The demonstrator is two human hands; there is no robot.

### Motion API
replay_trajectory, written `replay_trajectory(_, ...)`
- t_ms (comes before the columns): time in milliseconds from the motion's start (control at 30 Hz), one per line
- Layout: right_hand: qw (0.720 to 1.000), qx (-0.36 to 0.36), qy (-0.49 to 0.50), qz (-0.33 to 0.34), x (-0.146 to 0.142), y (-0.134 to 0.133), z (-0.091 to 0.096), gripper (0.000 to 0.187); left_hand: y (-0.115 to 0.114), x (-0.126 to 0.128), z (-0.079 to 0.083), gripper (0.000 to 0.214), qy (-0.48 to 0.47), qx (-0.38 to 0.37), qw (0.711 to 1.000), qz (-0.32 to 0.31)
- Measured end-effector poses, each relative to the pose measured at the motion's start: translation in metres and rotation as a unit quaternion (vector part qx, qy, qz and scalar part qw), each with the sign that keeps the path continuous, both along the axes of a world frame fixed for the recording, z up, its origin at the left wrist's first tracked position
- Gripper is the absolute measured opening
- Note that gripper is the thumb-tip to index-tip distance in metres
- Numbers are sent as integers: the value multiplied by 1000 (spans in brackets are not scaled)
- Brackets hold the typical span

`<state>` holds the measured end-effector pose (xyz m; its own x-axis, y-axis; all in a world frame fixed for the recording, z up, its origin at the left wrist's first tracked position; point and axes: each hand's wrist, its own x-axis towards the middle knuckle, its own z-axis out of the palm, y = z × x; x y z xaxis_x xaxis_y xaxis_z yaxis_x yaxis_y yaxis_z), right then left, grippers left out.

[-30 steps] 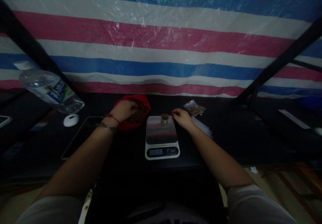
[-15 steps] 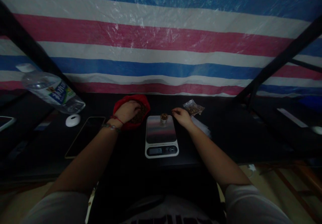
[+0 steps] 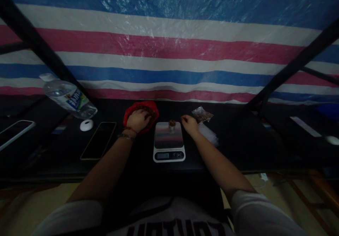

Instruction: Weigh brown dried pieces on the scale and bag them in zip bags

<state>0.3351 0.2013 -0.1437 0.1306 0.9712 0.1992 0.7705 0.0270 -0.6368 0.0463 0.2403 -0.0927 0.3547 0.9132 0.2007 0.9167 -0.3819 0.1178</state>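
My left hand [image 3: 139, 119] reaches into a red bag [image 3: 152, 107] of brown bits, fingers curled down among them. A small kitchen scale [image 3: 168, 141] sits in the middle of the dark table, with a little metal cup [image 3: 172, 124] of brown bits on its far edge. My right hand [image 3: 189, 123] rests on the table just right of the scale, fingers curled and pinched near the cup. Behind it lies a small clear packet [image 3: 202, 114] filled with brown bits, next to a stack of clear bags [image 3: 209, 136].
A water bottle [image 3: 69, 96] stands at the left, with a white round object [image 3: 86, 125] and a phone [image 3: 99, 140] beside it. Another phone [image 3: 16, 132] lies at the far left. A striped tarp [image 3: 169, 48] hangs behind the table. Black frame bars [image 3: 291, 66] slant at both sides.
The view has tilted and shifted, so everything sits a little lower and rightward. My left hand has gone slightly deeper into the red bag. My right hand has stayed by the scale.
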Motion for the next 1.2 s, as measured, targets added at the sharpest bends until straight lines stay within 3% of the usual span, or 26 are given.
replay_trajectory(133,1000,-4,-25,-2,-3,-4,3,24,-10,8,0,39,-2,28,997,67)
replay_trajectory(367,999,5,-45,20,-10,-14,10,22,-4,23,-1,38,4,1,995,98)
replay_trajectory(500,999,15,-41,10,-9,-12,8,24,-1,16,2,39,0,-16,997,79)
replay_trajectory(767,1000,23,-15,-3,-9,-10,7,23,2,-23,5,44,46,-71,996,8)
replay_trajectory(967,999,33,-21,-10,-6,-8,4,25,5,-13,-4,44,22,-61,998,-1)
replay_trajectory(1200,998,54,14,-5,-2,-7,0,26,4,-4,8,29,6,-82,997,-4)
